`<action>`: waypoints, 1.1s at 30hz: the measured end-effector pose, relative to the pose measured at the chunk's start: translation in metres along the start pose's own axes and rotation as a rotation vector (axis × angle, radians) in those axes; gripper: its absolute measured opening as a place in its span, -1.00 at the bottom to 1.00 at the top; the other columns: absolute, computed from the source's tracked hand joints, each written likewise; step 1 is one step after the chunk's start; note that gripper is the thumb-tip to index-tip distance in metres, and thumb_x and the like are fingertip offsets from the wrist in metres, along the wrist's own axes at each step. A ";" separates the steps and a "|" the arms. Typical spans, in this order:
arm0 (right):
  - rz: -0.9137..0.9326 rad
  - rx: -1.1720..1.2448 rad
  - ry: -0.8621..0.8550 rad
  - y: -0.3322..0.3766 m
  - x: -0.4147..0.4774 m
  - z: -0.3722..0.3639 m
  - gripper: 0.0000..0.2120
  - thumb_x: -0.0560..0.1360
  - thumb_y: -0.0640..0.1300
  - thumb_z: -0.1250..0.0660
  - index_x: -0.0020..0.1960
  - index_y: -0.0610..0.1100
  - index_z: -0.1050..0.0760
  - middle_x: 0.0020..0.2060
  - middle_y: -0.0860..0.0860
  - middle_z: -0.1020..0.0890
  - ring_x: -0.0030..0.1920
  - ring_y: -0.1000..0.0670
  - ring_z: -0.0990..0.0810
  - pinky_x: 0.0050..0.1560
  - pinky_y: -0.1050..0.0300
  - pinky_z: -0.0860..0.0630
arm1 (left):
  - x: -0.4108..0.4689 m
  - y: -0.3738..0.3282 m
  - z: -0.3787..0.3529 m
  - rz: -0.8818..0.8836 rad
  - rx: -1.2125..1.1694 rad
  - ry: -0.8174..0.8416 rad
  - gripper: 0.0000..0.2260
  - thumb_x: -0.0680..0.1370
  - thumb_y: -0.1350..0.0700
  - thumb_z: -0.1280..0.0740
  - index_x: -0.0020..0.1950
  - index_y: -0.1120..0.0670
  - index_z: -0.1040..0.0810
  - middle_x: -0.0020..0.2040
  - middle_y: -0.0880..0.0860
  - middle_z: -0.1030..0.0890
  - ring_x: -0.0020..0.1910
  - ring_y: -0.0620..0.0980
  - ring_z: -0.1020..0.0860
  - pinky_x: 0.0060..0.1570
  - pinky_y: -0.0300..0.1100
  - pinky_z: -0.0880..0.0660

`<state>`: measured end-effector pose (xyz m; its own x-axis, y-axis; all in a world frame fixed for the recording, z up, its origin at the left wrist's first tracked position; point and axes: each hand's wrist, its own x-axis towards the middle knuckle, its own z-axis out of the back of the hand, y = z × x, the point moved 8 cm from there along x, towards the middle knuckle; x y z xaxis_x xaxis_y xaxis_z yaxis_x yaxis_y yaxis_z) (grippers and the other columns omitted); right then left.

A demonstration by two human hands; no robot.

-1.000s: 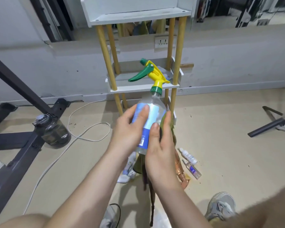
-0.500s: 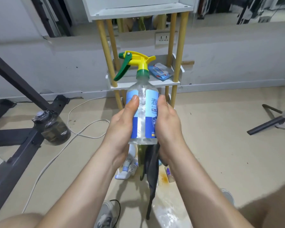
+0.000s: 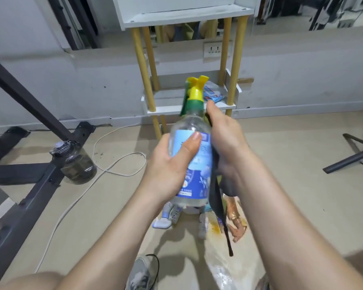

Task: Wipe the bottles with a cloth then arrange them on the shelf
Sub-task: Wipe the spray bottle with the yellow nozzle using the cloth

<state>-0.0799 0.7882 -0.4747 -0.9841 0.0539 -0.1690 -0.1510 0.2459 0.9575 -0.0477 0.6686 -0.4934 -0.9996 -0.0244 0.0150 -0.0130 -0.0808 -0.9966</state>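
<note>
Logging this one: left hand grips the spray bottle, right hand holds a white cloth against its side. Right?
Not quite: the cloth is dark, nearly black, not white, as the head view shows. Otherwise yes: the left hand grips the spray bottle and the right hand holds the cloth against its side.

A blue packet [image 3: 215,95] lies on the shelf [image 3: 172,102]'s middle tier.
</note>
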 end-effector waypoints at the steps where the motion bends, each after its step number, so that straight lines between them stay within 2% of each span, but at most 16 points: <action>1: -0.020 0.007 -0.005 0.003 0.004 0.002 -0.63 0.65 0.09 -0.20 -0.11 -0.16 -0.58 -0.24 -0.08 -0.66 -0.22 -0.07 -0.64 -0.06 -0.01 -0.59 | -0.003 0.001 -0.004 0.013 -0.015 0.029 -0.41 0.29 -0.39 -0.36 0.11 0.02 -0.56 -0.04 0.07 -0.71 -0.08 0.08 -0.70 -0.03 0.09 -0.63; 3: 0.118 -0.106 -0.025 0.009 0.003 0.000 -0.59 0.66 0.10 -0.16 -0.11 -0.18 -0.57 -0.21 -0.07 -0.64 -0.16 -0.06 -0.61 0.04 -0.09 -0.58 | -0.001 0.002 -0.006 0.008 0.005 -0.006 -0.38 0.28 -0.43 -0.33 0.09 0.02 -0.56 -0.03 0.07 -0.71 -0.05 0.11 -0.69 0.05 0.20 -0.59; 5: 0.391 -0.306 -0.036 0.005 -0.017 -0.013 -0.62 0.66 0.13 -0.09 0.19 -0.07 -0.55 0.10 -0.07 -0.60 0.14 0.00 -0.55 0.30 0.04 -0.46 | 0.005 0.005 0.003 0.027 0.011 -0.110 -0.43 0.32 -0.44 -0.32 0.03 0.01 -0.59 -0.07 0.02 -0.71 -0.05 0.04 -0.68 0.10 0.15 -0.57; 7: 0.542 -0.604 -0.029 -0.014 -0.048 -0.029 -0.49 0.66 0.12 -0.01 0.54 -0.05 -0.27 0.41 -0.11 -0.42 0.44 -0.01 -0.33 0.44 0.22 -0.22 | 0.011 0.007 0.014 0.073 -0.086 -0.211 -0.58 0.47 -0.32 -0.34 -0.08 0.03 -0.63 -0.16 -0.05 -0.70 -0.16 -0.07 -0.66 0.06 -0.04 -0.58; 9: 0.591 -0.834 0.026 -0.037 -0.076 -0.039 -0.41 0.65 0.20 0.15 0.61 0.00 -0.05 0.53 -0.16 -0.27 0.57 -0.09 -0.10 0.54 0.15 -0.04 | 0.013 0.010 0.023 0.131 -0.202 -0.269 -0.65 0.55 -0.21 -0.33 -0.10 0.07 -0.65 -0.19 -0.03 -0.70 -0.22 -0.09 -0.65 -0.08 -0.16 -0.57; 11: 0.583 -0.863 0.068 -0.047 -0.090 -0.040 -0.37 0.60 0.28 0.25 0.62 0.08 0.06 0.57 -0.13 -0.18 0.60 -0.08 0.03 0.53 0.23 0.11 | 0.012 0.008 0.024 0.134 -0.285 -0.278 -0.66 0.57 -0.17 -0.32 -0.07 0.09 -0.66 -0.17 0.01 -0.72 -0.21 -0.06 -0.67 -0.12 -0.17 -0.59; 14: 0.532 -0.765 0.008 -0.040 -0.076 -0.037 -0.36 0.58 0.27 0.16 0.61 0.08 0.00 0.52 -0.11 -0.27 0.54 -0.12 -0.16 0.54 0.04 -0.09 | 0.007 0.006 0.020 0.110 -0.370 -0.265 -0.64 0.59 -0.15 -0.29 0.01 0.13 -0.65 -0.17 0.04 -0.71 -0.23 -0.04 -0.66 -0.20 -0.21 -0.58; 16: 0.394 -0.620 -0.076 -0.034 -0.055 -0.031 -0.33 0.54 0.33 0.09 0.54 0.04 -0.24 0.36 -0.07 -0.49 0.39 -0.10 -0.42 0.39 -0.09 -0.35 | 0.004 -0.001 0.019 0.065 -0.346 -0.247 -0.61 0.59 -0.14 -0.28 0.08 0.17 -0.64 -0.13 0.07 -0.71 -0.22 -0.04 -0.66 -0.24 -0.22 -0.57; 18: 0.220 -0.273 -0.068 -0.031 -0.037 -0.022 -0.45 0.59 0.29 0.01 0.17 -0.05 -0.57 -0.01 0.03 -0.72 0.05 0.00 -0.67 0.12 0.04 -0.59 | -0.001 -0.008 0.018 0.004 -0.329 -0.240 -0.63 0.60 -0.10 -0.28 0.14 0.19 -0.61 -0.13 0.07 -0.71 -0.21 -0.04 -0.68 -0.26 -0.22 -0.57; 20: 0.022 0.089 -0.061 -0.043 -0.031 -0.015 -0.55 0.68 0.11 -0.08 -0.10 -0.12 -0.61 -0.30 0.06 -0.72 -0.26 0.07 -0.69 -0.22 0.24 -0.62 | -0.003 -0.013 0.018 -0.060 -0.347 -0.254 -0.65 0.61 -0.05 -0.29 0.17 0.22 -0.57 -0.15 0.07 -0.70 -0.22 -0.02 -0.68 -0.28 -0.20 -0.57; 22: -0.002 0.255 -0.090 -0.054 -0.040 -0.015 -0.61 0.70 0.04 -0.08 0.09 -0.16 -0.59 -0.15 0.06 -0.72 -0.20 0.16 -0.69 -0.18 0.31 -0.59 | -0.004 -0.020 0.019 -0.129 -0.414 -0.308 -0.58 0.60 -0.07 -0.32 0.23 0.26 -0.51 -0.11 0.14 -0.67 -0.18 0.05 -0.67 -0.21 -0.10 -0.61; 24: 0.034 0.183 -0.155 -0.067 -0.058 -0.021 -0.61 0.69 0.05 -0.06 0.41 -0.09 -0.41 0.14 0.17 -0.59 -0.01 0.37 -0.59 0.01 0.48 -0.48 | -0.005 -0.022 0.024 -0.196 -0.451 -0.377 -0.49 0.51 -0.17 -0.35 0.23 0.22 -0.48 -0.01 0.21 -0.64 -0.07 0.16 -0.65 -0.04 0.05 -0.60; 26: 0.070 0.030 -0.148 -0.077 -0.067 -0.032 -0.52 0.68 0.07 -0.08 0.54 -0.09 -0.21 0.31 0.13 -0.47 0.19 0.25 -0.52 0.18 0.44 -0.40 | -0.004 -0.019 0.025 -0.202 -0.394 -0.430 -0.58 0.49 -0.17 -0.39 0.12 0.12 -0.45 0.02 0.21 -0.64 -0.04 0.16 -0.65 0.00 0.07 -0.59; 29: -0.013 0.210 -0.223 -0.075 -0.059 -0.023 -0.49 0.65 0.13 -0.15 0.51 -0.09 -0.24 0.30 -0.02 -0.55 0.18 0.07 -0.60 0.20 0.24 -0.53 | -0.006 -0.010 0.019 -0.180 -0.328 -0.408 -0.55 0.39 -0.16 -0.47 0.10 0.07 -0.43 0.02 0.10 -0.65 -0.04 0.01 -0.65 0.00 -0.04 -0.59; 31: -0.074 0.519 -0.245 -0.065 -0.046 -0.007 -0.55 0.64 0.14 -0.18 0.36 -0.15 -0.44 0.15 -0.12 -0.67 0.05 -0.02 -0.70 0.13 0.03 -0.62 | -0.006 -0.007 0.013 -0.177 -0.394 -0.330 -0.39 0.35 -0.17 -0.47 0.24 0.18 -0.45 0.11 0.16 -0.65 0.04 0.05 -0.65 0.07 0.00 -0.60; 33: -0.118 0.643 -0.240 -0.056 -0.034 0.007 -0.61 0.63 0.12 -0.21 0.17 -0.19 -0.54 -0.01 -0.17 -0.71 -0.11 -0.11 -0.71 -0.06 -0.02 -0.64 | -0.006 -0.002 0.005 -0.136 -0.493 -0.252 -0.35 0.42 -0.16 -0.43 0.34 0.23 -0.44 0.18 0.25 -0.63 0.10 0.15 -0.64 0.11 0.05 -0.60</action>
<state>-0.0370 0.7791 -0.5238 -0.9053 0.1860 -0.3818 -0.0976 0.7837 0.6134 -0.0417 0.6643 -0.4910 -0.9520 -0.2878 0.1043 -0.2119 0.3737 -0.9030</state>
